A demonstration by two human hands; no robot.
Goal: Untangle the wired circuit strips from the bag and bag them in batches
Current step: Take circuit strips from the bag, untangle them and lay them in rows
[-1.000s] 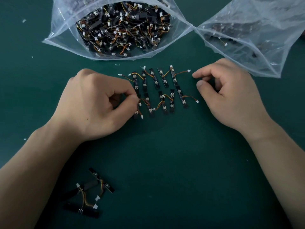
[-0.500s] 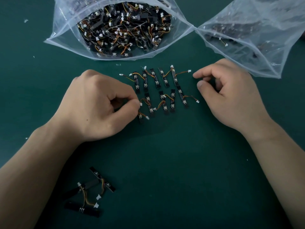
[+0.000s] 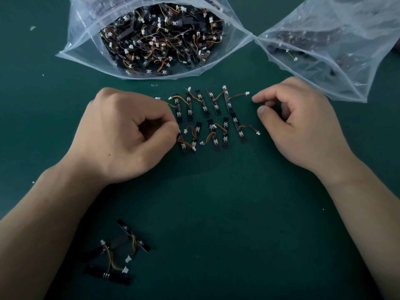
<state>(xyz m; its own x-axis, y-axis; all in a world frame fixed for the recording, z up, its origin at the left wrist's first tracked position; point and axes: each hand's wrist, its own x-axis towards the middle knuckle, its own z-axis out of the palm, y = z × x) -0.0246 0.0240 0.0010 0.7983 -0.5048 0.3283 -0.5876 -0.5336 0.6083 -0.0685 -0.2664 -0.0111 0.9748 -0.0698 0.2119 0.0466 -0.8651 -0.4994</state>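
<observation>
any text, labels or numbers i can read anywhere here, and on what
None can be read.
Circuit strips laid out on the mat: any print on the boards is too small to read.
Full bag: one part inside bears a white mark, too blurred to read.
Second bag: no print visible.

The mat (image 3: pixel 216 224) I work on looks matt and smooth, the far left bag (image 3: pixel 86 50) and far right bag (image 3: pixel 346 61) are clear, glossy, crinkled plastic film, and the circuit strips (image 3: pixel 204 103) are dull black board with smooth-coated wires (image 3: pixel 236 95) and white plastic plugs (image 3: pixel 247 93).
</observation>
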